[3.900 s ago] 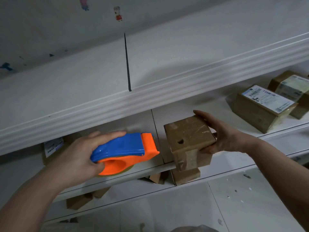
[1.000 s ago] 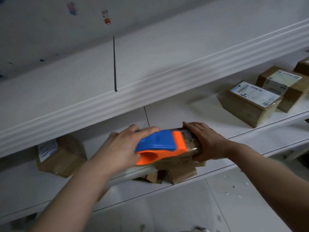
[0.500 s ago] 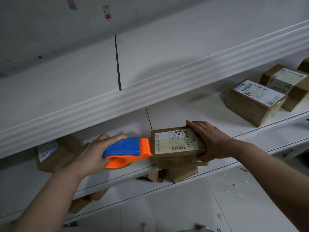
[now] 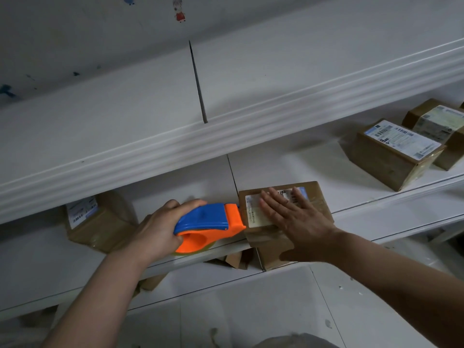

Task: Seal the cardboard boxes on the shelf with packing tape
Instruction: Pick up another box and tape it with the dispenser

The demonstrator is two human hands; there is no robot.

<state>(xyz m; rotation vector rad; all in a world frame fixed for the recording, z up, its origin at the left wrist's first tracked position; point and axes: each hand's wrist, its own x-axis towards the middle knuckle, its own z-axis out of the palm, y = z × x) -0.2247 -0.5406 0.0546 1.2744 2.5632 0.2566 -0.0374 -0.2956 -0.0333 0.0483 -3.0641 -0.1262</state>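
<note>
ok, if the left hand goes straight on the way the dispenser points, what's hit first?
The labelled box under the right hand: the tape dispenser in the left hand points its orange nose at the box's left edge, seemingly touching.

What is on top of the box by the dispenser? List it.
A white shipping label lies on the box, with the right hand flat over it. The hand covers much of the label's print.

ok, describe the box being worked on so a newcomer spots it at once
Find the middle board of the white shelf. At its front edge sits a labelled cardboard box. Unlike its neighbours, it has the right hand flat on top and the orange-and-blue tape dispenser against its left edge.
</note>
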